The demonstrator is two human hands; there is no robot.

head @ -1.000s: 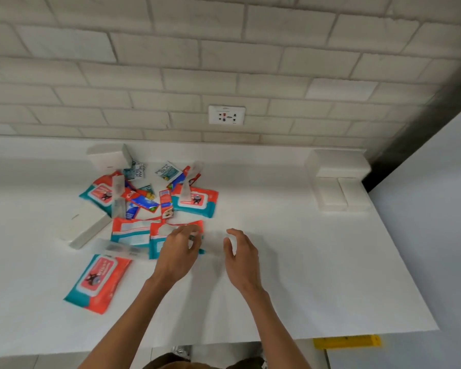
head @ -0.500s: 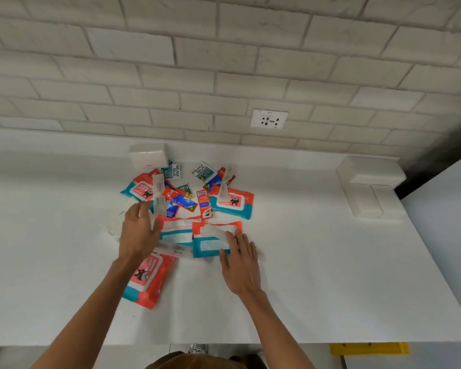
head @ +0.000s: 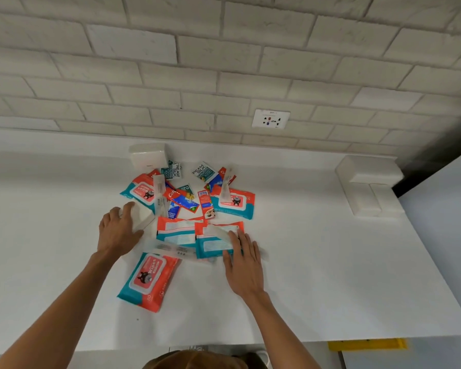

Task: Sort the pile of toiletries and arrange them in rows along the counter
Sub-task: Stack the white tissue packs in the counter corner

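A loose pile is being formed on the white counter [head: 317, 275] by five red-and-teal wipes packs [head: 149, 280] lying flat, two of them face down. Cream Silk sachets [head: 204, 171] and Colgate sachets [head: 183, 198] are being overlapped behind them. Long clear packets [head: 176, 252] are being left lying across the packs. A white box [head: 144, 218] is being gripped at the pile's left edge by the left hand [head: 117, 231].
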